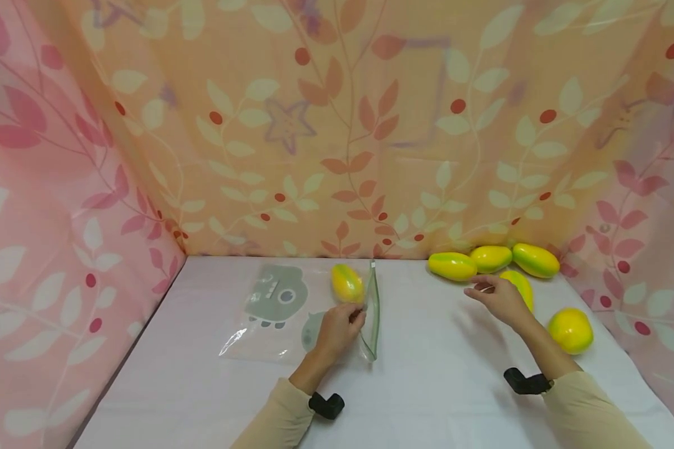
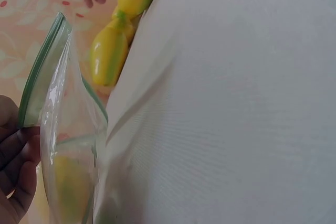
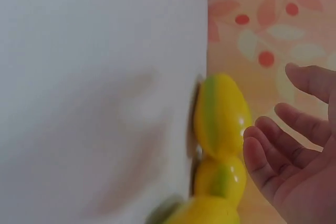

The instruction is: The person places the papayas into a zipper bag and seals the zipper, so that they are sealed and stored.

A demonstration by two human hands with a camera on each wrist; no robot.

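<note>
A clear zip bag (image 1: 278, 296) with a green zip edge and grey-green cartoon prints lies on the table, its mouth facing right. My left hand (image 1: 337, 327) pinches the upper layer near that mouth, holding the sides apart. Inside the bag, close to the opening, is one yellow-green mango-like fruit (image 1: 347, 282), seen through plastic in the left wrist view. My right hand (image 1: 497, 302) holds nothing; its fingers are spread and relaxed beside the mango-like fruit (image 3: 221, 114) at the left end of the back row. Another fruit (image 1: 519, 290) is partly hidden behind this hand.
More of the same fruits, a middle one (image 1: 491, 258) and a right one (image 1: 536, 260), lie along the table's back edge. A rounder yellow fruit (image 1: 571, 330) sits at the right, beside my right forearm. Patterned curtains (image 1: 371, 125) enclose the white table (image 1: 421, 380) at the back and sides.
</note>
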